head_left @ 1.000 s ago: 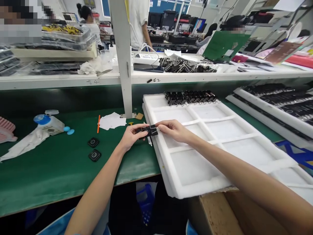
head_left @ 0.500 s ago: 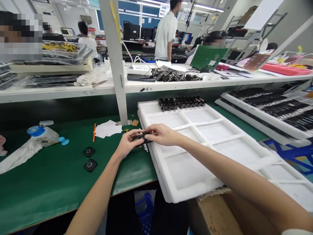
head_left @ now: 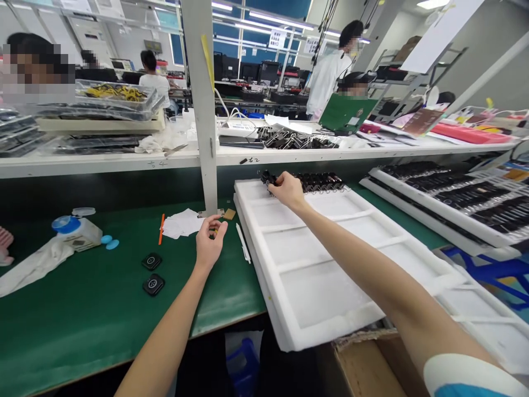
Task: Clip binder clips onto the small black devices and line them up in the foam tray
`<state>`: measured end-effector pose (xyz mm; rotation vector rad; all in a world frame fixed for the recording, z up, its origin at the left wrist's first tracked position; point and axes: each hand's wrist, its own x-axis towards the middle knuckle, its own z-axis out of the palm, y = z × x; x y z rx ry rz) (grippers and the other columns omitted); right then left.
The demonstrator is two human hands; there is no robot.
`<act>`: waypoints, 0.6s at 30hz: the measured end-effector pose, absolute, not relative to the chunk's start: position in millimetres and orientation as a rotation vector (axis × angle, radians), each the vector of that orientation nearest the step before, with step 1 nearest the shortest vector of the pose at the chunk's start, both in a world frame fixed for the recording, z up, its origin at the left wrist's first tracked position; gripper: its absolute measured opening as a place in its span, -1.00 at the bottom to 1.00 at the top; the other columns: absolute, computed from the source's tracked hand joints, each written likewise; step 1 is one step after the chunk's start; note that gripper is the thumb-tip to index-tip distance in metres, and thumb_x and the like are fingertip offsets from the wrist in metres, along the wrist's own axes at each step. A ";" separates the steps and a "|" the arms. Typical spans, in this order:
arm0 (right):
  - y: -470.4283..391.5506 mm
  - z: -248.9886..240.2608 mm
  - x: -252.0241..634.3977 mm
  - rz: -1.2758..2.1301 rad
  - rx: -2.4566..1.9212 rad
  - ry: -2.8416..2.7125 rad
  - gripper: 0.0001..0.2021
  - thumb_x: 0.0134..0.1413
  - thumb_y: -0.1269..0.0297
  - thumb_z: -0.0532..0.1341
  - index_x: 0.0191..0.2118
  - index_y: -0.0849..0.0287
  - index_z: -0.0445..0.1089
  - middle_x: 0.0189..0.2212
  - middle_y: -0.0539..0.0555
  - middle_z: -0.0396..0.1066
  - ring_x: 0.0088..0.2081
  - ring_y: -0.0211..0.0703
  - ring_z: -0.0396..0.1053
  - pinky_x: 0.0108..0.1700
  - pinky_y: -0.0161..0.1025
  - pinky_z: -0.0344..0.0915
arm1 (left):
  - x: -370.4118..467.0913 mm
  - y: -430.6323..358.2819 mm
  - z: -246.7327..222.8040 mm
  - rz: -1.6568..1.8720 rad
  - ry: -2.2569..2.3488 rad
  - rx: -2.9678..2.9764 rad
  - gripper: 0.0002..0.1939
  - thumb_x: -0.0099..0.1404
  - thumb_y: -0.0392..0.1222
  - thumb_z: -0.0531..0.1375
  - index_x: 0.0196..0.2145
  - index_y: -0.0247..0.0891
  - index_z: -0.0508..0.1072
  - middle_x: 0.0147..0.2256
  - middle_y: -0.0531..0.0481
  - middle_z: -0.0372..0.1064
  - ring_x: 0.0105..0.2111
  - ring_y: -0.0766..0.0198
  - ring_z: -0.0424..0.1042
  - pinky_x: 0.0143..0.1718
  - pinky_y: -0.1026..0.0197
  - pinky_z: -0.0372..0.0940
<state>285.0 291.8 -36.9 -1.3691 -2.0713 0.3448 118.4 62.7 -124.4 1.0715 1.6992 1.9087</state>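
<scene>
At the far left corner of the white foam tray (head_left: 285,309), my right hand (head_left: 287,190) pinches a black watch case with binder clips (head_left: 268,178). Its fingers partly cover the piece. Alongside stands a row of similar clipped black cases (head_left: 324,181) at the tray's back edge. My left hand (head_left: 210,242) hovers over the green mat with curled fingers apart and nothing in them. Left of it, two black watch cases (head_left: 152,284) lie on the mat, round sensor sides up. A white pen (head_left: 243,243) rests between my left hand and the tray.
White paper pieces (head_left: 182,223) and an orange stick (head_left: 161,229) lie by the post (head_left: 205,110). A blue-capped bottle (head_left: 78,231) is at left. Another loaded tray (head_left: 446,204) stands right. A shelf (head_left: 173,164) crosses behind; people are beyond it.
My hands have parted. The right one carried the clipped watch case forward to the tray's back row; the left let go and opened. The camera view shifted slightly.
</scene>
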 end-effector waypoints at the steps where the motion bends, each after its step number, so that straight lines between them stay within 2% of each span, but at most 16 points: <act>1: 293.8 -38.9 279.9 0.267 -1.399 -2.114 -0.83 0.07 0.20 0.31 -0.30 0.14 0.34 -0.39 0.08 0.48 -0.27 0.00 0.41 -0.22 -0.19 0.26 | 118.5 62.5 -124.1 1.906 1.700 1.069 -0.61 0.31 0.09 0.29 -0.04 -0.21 0.48 -0.23 -0.10 0.45 -0.21 0.16 0.47 -0.27 0.20 0.33; 5: 291.9 -44.7 265.7 0.018 -1.448 -2.267 -0.83 0.20 0.18 0.23 -0.18 0.16 0.34 -0.30 0.19 0.49 -0.16 0.15 0.42 -0.15 -0.10 0.29 | 117.8 62.7 -123.2 1.902 1.705 1.066 -0.61 0.31 0.10 0.30 -0.06 -0.21 0.49 -0.25 -0.09 0.46 -0.22 0.16 0.46 -0.28 0.21 0.32; 10: 289.1 -44.5 266.2 -0.124 -1.391 -2.356 -0.85 0.27 0.24 0.18 -0.15 0.22 0.36 -0.08 0.32 0.43 0.07 0.23 0.29 -0.08 -0.07 0.34 | 115.7 66.4 -126.5 1.891 1.726 1.078 -0.59 0.31 0.11 0.29 -0.05 -0.23 0.49 -0.26 -0.09 0.47 -0.23 0.17 0.47 -0.26 0.21 0.34; 13: 287.1 -39.4 270.2 -0.088 -1.419 -2.329 -0.79 0.30 0.20 0.18 -0.12 0.26 0.37 0.04 0.34 0.34 0.08 0.18 0.27 -0.05 -0.10 0.36 | 113.2 68.6 -130.7 1.907 1.735 1.086 -0.58 0.28 0.12 0.31 -0.06 -0.23 0.50 -0.28 -0.07 0.48 -0.27 0.19 0.48 -0.27 0.23 0.35; 15: 281.1 -33.0 273.9 -0.040 -1.393 -2.324 -0.73 0.34 0.16 0.19 -0.08 0.31 0.36 0.05 0.32 0.32 0.05 0.11 0.29 -0.04 -0.14 0.36 | 111.8 69.6 -132.6 1.915 1.759 1.081 -0.58 0.24 0.11 0.32 -0.07 -0.22 0.51 -0.28 -0.07 0.49 -0.27 0.19 0.49 -0.27 0.23 0.36; 18: 263.4 -18.8 286.6 -0.059 -1.344 -2.343 -0.64 0.34 0.03 0.22 -0.04 0.27 0.35 0.04 0.20 0.34 0.01 -0.06 0.31 -0.07 -0.27 0.36 | 110.3 73.0 -132.0 1.905 1.820 1.075 -0.59 0.19 0.10 0.35 -0.07 -0.14 0.53 -0.27 -0.02 0.51 -0.26 0.14 0.50 -0.26 0.20 0.38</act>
